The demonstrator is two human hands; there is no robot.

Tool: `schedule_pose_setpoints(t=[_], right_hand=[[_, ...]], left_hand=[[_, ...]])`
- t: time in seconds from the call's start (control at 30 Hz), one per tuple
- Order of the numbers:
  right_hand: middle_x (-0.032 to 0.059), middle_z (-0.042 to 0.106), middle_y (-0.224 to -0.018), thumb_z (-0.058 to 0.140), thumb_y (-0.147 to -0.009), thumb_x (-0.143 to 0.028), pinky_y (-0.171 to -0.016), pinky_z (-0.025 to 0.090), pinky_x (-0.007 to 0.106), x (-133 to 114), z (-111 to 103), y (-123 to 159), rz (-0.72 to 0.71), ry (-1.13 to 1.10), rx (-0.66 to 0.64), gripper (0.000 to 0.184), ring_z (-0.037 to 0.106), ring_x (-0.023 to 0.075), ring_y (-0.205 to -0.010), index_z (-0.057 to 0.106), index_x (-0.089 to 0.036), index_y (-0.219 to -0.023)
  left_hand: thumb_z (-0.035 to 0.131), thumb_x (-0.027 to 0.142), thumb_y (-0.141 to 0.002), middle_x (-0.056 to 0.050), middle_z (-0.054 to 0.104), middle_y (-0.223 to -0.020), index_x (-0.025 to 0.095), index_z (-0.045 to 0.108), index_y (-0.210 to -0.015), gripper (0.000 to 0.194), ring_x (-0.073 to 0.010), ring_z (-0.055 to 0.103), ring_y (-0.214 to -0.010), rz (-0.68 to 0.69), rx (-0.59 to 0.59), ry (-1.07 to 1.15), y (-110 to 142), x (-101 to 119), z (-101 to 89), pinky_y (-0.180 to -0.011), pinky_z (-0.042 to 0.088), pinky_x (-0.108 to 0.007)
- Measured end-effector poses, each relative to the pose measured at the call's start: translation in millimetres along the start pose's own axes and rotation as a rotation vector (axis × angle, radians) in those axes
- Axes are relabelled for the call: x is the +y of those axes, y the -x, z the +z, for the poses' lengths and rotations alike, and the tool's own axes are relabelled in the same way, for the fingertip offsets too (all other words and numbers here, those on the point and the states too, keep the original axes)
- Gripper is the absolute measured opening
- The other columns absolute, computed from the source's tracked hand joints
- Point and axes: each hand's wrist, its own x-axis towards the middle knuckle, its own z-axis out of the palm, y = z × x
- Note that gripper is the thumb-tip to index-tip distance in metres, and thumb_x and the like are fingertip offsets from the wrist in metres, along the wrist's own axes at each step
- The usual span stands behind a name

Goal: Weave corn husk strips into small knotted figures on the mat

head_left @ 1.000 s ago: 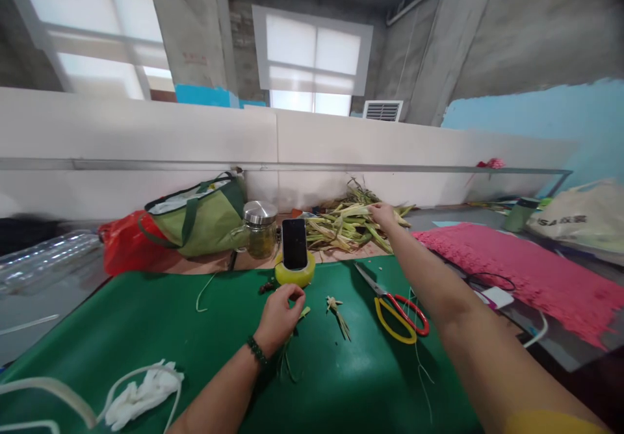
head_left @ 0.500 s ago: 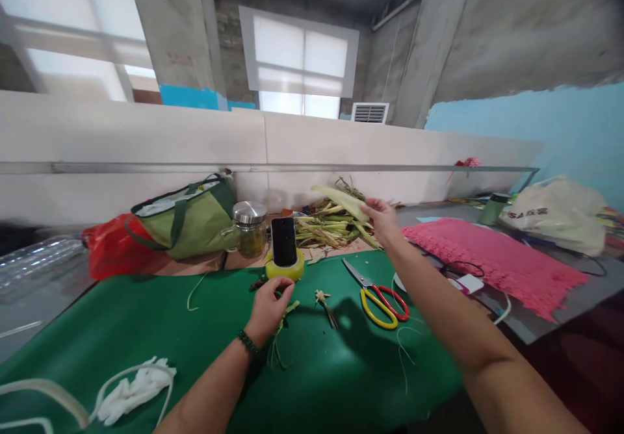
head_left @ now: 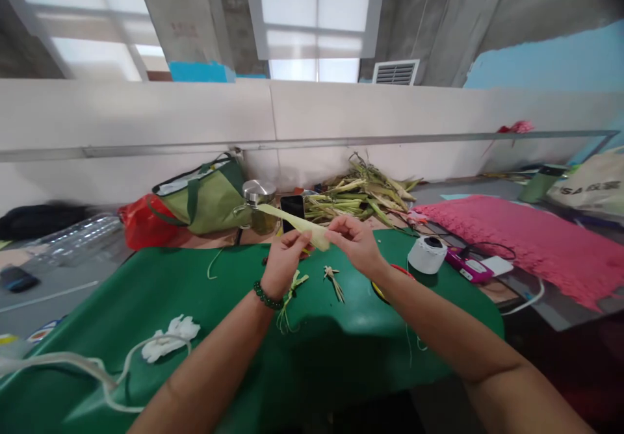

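A pale green strip that looks like corn husk (head_left: 287, 219) is stretched above the green mat between my two hands. My left hand (head_left: 280, 262) is closed on its lower edge, thumb against fingers. My right hand (head_left: 355, 245) pinches the broad end near it, while the narrow tip points up and left. Beneath the hands lie a small green knotted husk piece (head_left: 292, 289) with thin trailing strands and a paler tied one (head_left: 333, 282). My right forearm covers most of the scissors; parts of their yellow handle (head_left: 378, 292) and red handle show.
A pile of husks and stalks (head_left: 365, 193) lies at the back. Left of it stand a phone (head_left: 292, 206), a lidded glass jug (head_left: 258, 191) and a green bag (head_left: 214, 200). A white roll (head_left: 427, 255), purple box (head_left: 468, 266) and pink cloth (head_left: 517, 232) are rightward. White cable (head_left: 63, 358) crosses front left.
My right hand has come back from the pile with the husk strip, toward the middle. My left hand has risen and now grips the strip too. The view has shifted.
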Motion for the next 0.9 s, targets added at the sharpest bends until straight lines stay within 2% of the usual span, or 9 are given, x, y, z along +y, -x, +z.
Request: schedule_pose_setpoints(t=[0.07, 0.13, 0.27, 0.4, 0.53, 0.6, 0.7, 0.8, 0.9], right_hand=[[-0.0007, 0.059, -0.067, 0.066, -0.074, -0.041, -0.056, 0.042, 0.024, 4.5, -8.7, -4.2, -0.001, 0.058, -0.012, 0.024, 0.052, 0.0116, -0.061, 0.056, -0.019, -0.075], [-0.0002, 0.06, -0.066, 0.064, -0.075, -0.043, -0.056, 0.043, 0.025, 13.8, -16.7, -8.4, 0.027, 0.144, -0.061, 0.025, 0.052, 0.0117, -0.058, 0.057, -0.019, -0.073], [0.0004, 0.059, -0.062, 0.056, -0.079, -0.052, -0.053, 0.042, 0.025, 36.3, -20.3, -13.4, 0.102, 0.26, -0.158, 0.037, 0.051, 0.0112, -0.054, 0.057, -0.018, -0.065], [0.0, 0.058, -0.063, 0.052, -0.08, -0.059, -0.054, 0.043, 0.024, 50.5, -7.2, -12.5, 0.145, 0.16, -0.17, 0.044, 0.051, 0.0107, -0.055, 0.058, -0.017, -0.067], [-0.0014, 0.06, -0.066, 0.073, -0.064, -0.053, -0.055, 0.045, 0.024, 58.6, 8.7, -5.9, 0.241, -0.007, -0.184, 0.04, 0.054, 0.0114, -0.058, 0.059, -0.018, -0.076], [-0.0006, 0.063, -0.071, 0.08, -0.057, -0.046, -0.059, 0.047, 0.025, 62.0, 12.4, -1.7, 0.29, -0.074, -0.204, 0.041, 0.058, 0.0127, -0.061, 0.06, -0.017, -0.08], [-0.0001, 0.067, -0.075, 0.081, -0.058, -0.039, -0.064, 0.049, 0.027, 66.3, 10.5, 3.2, 0.348, -0.17, -0.239, 0.039, 0.062, 0.0137, -0.065, 0.061, -0.017, -0.083], [-0.002, 0.066, -0.069, 0.081, -0.058, -0.034, -0.061, 0.048, 0.025, 69.1, 4.1, 5.4, 0.39, -0.203, -0.229, 0.036, 0.062, 0.0121, -0.06, 0.061, -0.017, -0.083], [-0.0028, 0.066, -0.065, 0.079, -0.06, -0.032, -0.057, 0.047, 0.023, 69.4, -0.3, 6.1, 0.437, -0.199, -0.223, 0.033, 0.06, 0.0107, -0.056, 0.063, -0.017, -0.085]], left_hand=[[0.07, 0.051, -0.064, 0.0, 0.061, -0.06, 0.015, 0.064, -0.068, 0.037, -0.0099, 0.054, -0.055, 0.059, 0.085, -0.001, -6.0, -7.3, -2.8, -0.051, 0.043, -0.019], [0.068, 0.052, -0.066, 0.0, 0.062, -0.064, 0.015, 0.064, -0.075, 0.039, -0.0108, 0.054, -0.056, 0.087, 0.102, -0.039, -11.0, -17.4, -7.1, -0.05, 0.044, -0.02], [0.061, 0.052, -0.069, 0.001, 0.057, -0.056, 0.015, 0.059, -0.066, 0.037, -0.0115, 0.05, -0.052, 0.101, 0.111, -0.163, -15.9, -41.4, -15.5, -0.049, 0.04, -0.022], [0.057, 0.043, -0.073, 0.003, 0.047, -0.049, 0.018, 0.048, -0.053, 0.033, -0.0104, 0.043, -0.049, 0.154, 0.08, -0.379, -13.4, -55.1, -20.8, -0.049, 0.035, -0.022], [0.057, 0.037, -0.073, 0.004, 0.044, -0.048, 0.019, 0.046, -0.051, 0.03, -0.0096, 0.038, -0.049, 0.173, 0.039, -0.516, -7.9, -50.3, -20.0, -0.049, 0.031, -0.022], [0.057, 0.038, -0.071, 0.004, 0.043, -0.046, 0.018, 0.046, -0.05, 0.031, -0.0097, 0.038, -0.049, 0.145, -0.002, -0.534, -6.5, -47.0, -18.3, -0.048, 0.029, -0.022], [0.058, 0.041, -0.071, 0.003, 0.047, -0.046, 0.018, 0.05, -0.05, 0.032, -0.0106, 0.042, -0.048, 0.032, -0.064, -0.438, -7.1, -46.5, -16.9, -0.047, 0.031, -0.022], [0.061, 0.046, -0.067, 0.002, 0.05, -0.048, 0.017, 0.055, -0.054, 0.033, -0.0108, 0.044, -0.047, -0.113, -0.107, -0.292, -9.1, -49.3, -17.3, -0.047, 0.035, -0.022], [0.064, 0.05, -0.065, 0.001, 0.051, -0.051, 0.016, 0.057, -0.057, 0.036, -0.0106, 0.045, -0.048, -0.181, -0.117, -0.211, -10.0, -50.6, -18.1, -0.047, 0.036, -0.023]])
